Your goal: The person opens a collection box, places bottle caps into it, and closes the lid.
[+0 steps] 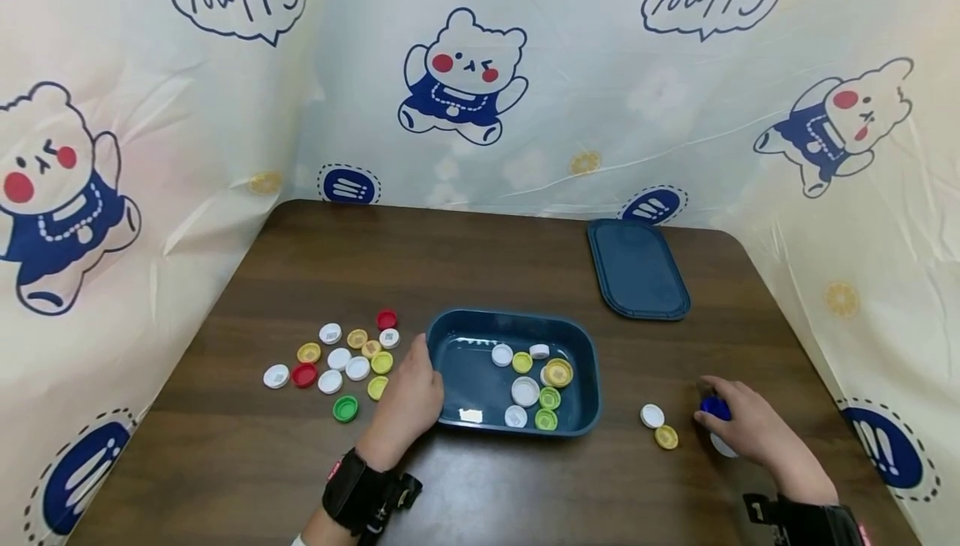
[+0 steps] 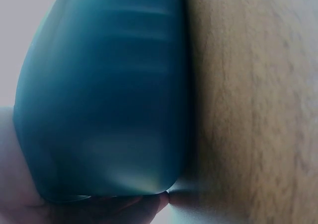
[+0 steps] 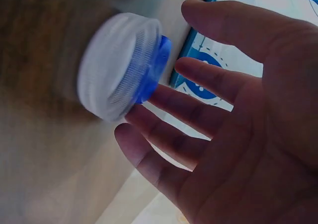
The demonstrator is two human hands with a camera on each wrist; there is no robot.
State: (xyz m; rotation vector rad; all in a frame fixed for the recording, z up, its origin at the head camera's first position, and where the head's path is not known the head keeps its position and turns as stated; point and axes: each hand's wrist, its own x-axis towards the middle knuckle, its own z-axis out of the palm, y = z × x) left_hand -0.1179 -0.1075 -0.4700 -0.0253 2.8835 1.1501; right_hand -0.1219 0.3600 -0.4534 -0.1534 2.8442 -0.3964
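My left hand (image 1: 408,400) grips the left end of a dark blue rectangular tray (image 1: 467,379). In the left wrist view the tray's outer wall (image 2: 104,95) fills much of the picture, with fingers (image 2: 119,209) round its end. Several white, yellow and green bottle caps lie inside the tray, among them a large white cap (image 1: 525,391). At the right, my right hand (image 1: 757,429) is over a blue cap (image 1: 715,407) and a white cap (image 1: 723,445). Its fingers are spread in the right wrist view, fingertips right beside the ribbed white cap (image 3: 112,67) and blue cap (image 3: 156,70).
Left of the tray lie several loose caps, including a green cap (image 1: 345,408) and a red cap (image 1: 303,375). A white cap (image 1: 652,416) and a yellow cap (image 1: 666,437) lie between tray and right hand. A flat blue lid (image 1: 639,271) lies at the back right.
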